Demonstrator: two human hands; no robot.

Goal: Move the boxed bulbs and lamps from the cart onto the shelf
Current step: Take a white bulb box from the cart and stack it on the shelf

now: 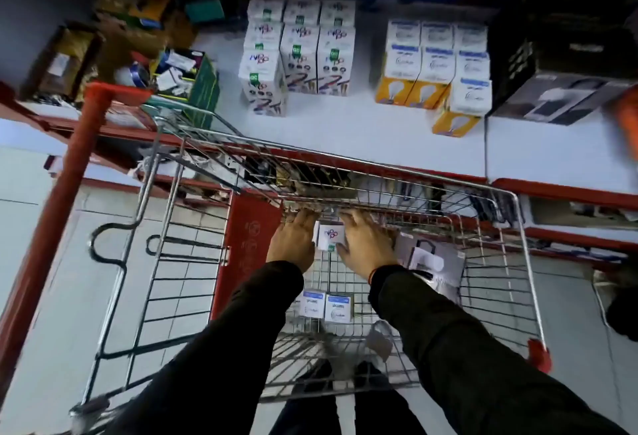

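Two hands: reaching down into cart [511, 213], arms extended
Left hand [293, 241]: flat against white box [330, 236], left side
Right hand [366, 244]: fingers spread, pressing box's right side
Box: far end of cart, clasped between both

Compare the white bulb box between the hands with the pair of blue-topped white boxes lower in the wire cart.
The white bulb box with the purple logo sits between the left hand and right hand; the two blue-topped white boxes lie untouched. The logo box is by the cart's far end; the blue-topped pair sits nearer the person. Its top has no blue band; theirs do. All are in the wire cart.
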